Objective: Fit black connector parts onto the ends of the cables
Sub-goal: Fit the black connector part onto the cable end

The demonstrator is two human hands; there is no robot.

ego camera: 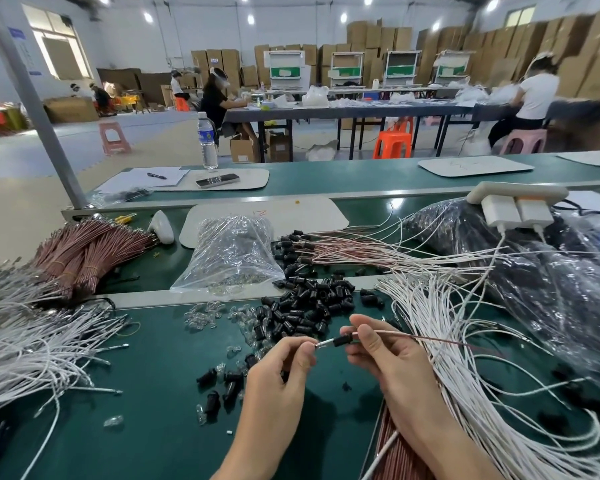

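Head view: left hand (281, 372) pinches the shiny metal tip (321, 344) of a thin cable (413, 336); right hand (388, 362) pinches its cylindrical black connector (343, 340), partly finger-hidden.

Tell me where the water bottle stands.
In the head view, the water bottle stands upright left of centre on the far green bench, just behind the phone and right of the papers.
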